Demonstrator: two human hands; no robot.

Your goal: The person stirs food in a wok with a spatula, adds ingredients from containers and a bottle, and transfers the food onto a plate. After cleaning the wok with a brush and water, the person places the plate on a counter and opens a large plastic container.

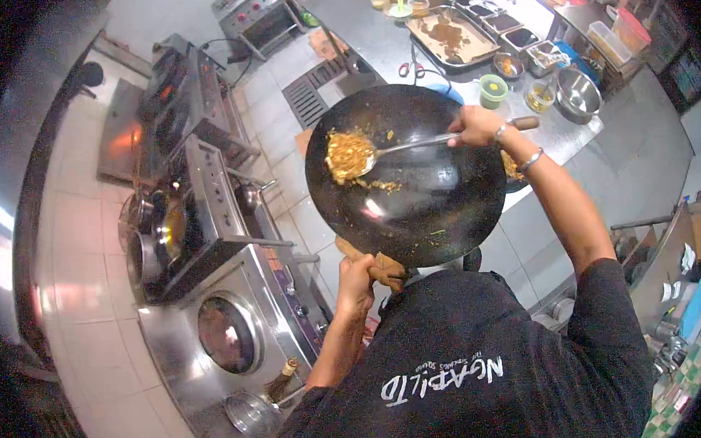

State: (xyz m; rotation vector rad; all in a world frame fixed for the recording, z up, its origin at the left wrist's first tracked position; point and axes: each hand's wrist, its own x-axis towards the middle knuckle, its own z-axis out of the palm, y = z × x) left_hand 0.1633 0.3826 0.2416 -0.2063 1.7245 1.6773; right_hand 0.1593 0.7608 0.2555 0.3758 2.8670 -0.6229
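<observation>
Left hand: the left hand is closed in a fist around a brown cloth, which is wrapped at the near edge of the wok.
Right hand: the right hand is closed around the long handle of a ladle, fingers curled over it; two thin bracelets sit on the wrist.
Wok: big, round and black, with a shiny, oily inside. It is held in the air in front of the chest, above the floor between the stove and the counter, and it looks tilted away from the person.
Ladle: metal, with a wooden end that sticks out behind the right hand. Its bowl lies in the upper left part of the wok.
Food: a yellow-brown heap fills the ladle bowl; it is perhaps fried noodles or rice, the view is too small to be sure. Small bits lie just beside it on the wok's surface.
Stove: steel, on the left, with a round open burner near the person.
Counter: steel, beyond the wok. It carries a dirty tray, a green cup, a steel bowl and scissors.
</observation>
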